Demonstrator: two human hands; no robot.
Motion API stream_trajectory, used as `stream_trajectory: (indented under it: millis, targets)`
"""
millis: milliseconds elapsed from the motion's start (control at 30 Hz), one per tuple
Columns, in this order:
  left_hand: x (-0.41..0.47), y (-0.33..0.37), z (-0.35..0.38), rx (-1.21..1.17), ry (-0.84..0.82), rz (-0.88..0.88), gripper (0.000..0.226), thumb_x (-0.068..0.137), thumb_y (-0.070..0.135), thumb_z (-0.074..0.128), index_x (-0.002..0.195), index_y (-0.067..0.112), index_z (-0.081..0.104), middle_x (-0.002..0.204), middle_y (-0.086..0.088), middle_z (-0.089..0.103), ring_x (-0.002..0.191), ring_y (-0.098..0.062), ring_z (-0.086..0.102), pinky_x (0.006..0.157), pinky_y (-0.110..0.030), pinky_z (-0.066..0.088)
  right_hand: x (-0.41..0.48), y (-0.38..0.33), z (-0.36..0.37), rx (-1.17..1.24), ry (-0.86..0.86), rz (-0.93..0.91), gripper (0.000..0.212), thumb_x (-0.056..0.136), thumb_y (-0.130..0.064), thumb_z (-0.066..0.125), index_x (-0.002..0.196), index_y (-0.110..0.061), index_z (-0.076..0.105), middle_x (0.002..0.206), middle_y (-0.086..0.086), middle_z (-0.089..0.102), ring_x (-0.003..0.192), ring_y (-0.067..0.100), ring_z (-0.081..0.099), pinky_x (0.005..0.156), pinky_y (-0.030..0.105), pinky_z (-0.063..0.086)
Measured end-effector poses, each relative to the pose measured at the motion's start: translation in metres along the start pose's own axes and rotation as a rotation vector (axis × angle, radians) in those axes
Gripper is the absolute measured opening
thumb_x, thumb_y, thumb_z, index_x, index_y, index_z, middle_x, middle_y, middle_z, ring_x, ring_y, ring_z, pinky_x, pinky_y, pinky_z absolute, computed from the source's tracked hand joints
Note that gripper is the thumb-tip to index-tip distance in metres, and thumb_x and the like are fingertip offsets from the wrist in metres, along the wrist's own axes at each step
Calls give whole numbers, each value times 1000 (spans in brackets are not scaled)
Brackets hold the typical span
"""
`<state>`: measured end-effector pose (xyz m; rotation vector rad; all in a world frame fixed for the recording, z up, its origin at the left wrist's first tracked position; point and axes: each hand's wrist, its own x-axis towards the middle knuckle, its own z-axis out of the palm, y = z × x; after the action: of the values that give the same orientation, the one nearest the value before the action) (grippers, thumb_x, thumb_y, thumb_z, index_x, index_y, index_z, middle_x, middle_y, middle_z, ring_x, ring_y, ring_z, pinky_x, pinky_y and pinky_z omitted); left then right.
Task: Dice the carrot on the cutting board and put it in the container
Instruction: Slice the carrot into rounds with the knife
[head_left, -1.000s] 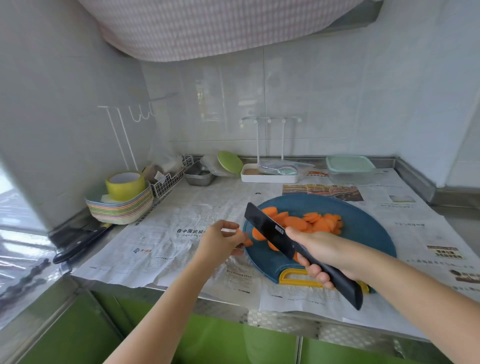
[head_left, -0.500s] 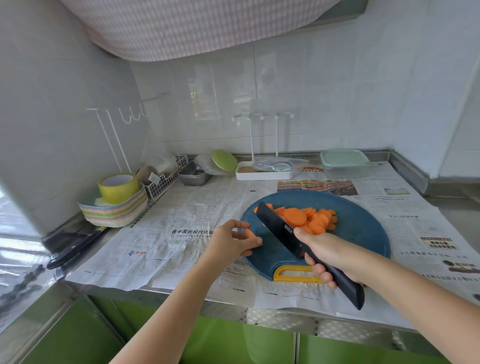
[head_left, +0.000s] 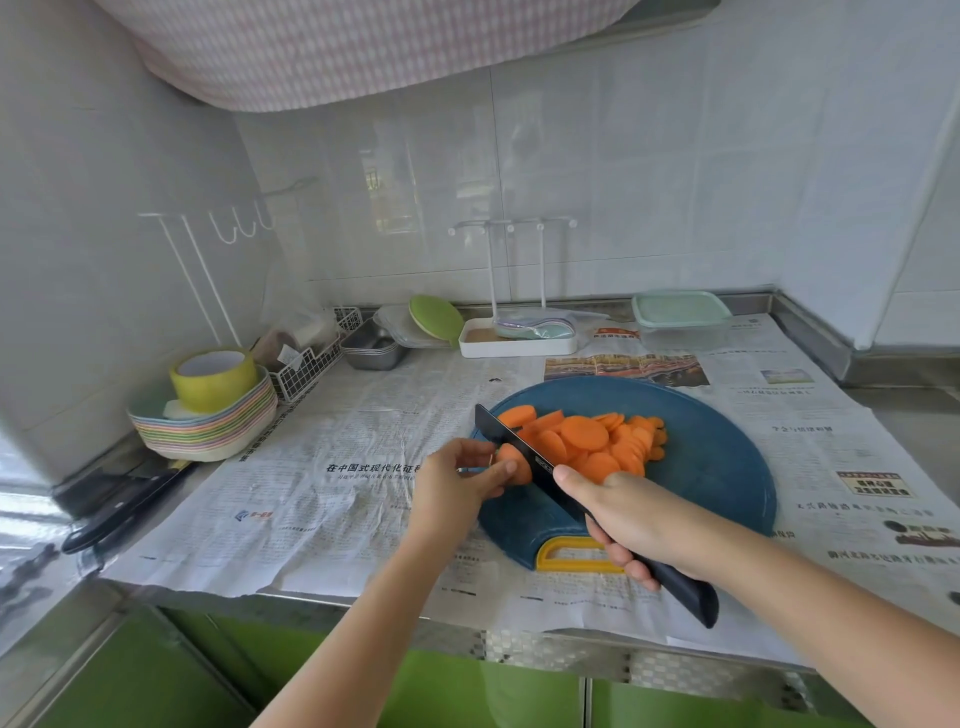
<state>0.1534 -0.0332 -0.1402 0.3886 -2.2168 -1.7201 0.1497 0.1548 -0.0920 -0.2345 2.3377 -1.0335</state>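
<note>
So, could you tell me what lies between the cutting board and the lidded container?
Only newspaper lies between the cutting board and the lidded container, nothing resting on it, as the head view shows.

cutting board (head_left: 722, 467): matt plastic | newspaper (head_left: 337, 488): creased paper | wall tiles (head_left: 623, 182): glossy

Carrot slices (head_left: 584, 434) on cutting board (head_left: 717, 467) (container (head_left: 680, 317) behind).

Both bare forearms reach forward. The left hand (head_left: 457, 486) pinches a carrot stub (head_left: 514, 458) with curled fingers; the right hand (head_left: 636, 517) grips a knife (head_left: 511, 441).
</note>
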Motion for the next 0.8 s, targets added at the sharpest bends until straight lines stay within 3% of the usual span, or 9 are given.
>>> stream_trajectory:
  millis: [200,367,800]
  targets:
    - [-1,-5,-1,-73,-17,18,26,74,13,78,93,4,62,82,-12,70,64,-15,69,61,-23,55,0,-5,-5,-63,1,-2,65,98,-64,30,64,-10,43,38,-1,40,30,15,38,41,24,38]
    - [-2,-7,0,-153,-29,11,19,76,8,76,89,8,62,71,-5,69,61,-12,66,59,-19,53,-4,-12,-15,-42,-18,-33,63,96,-65,31,65,-12,40,41,1,39,32,15,36,38,23,35]
    - [-6,-8,1,-39,-60,151,20,78,10,75,91,20,64,65,-1,66,55,-12,61,65,-28,51,-14,-32,-29,-126,-14,-24,61,98,-62,30,66,-12,42,42,1,40,31,13,37,35,19,34]
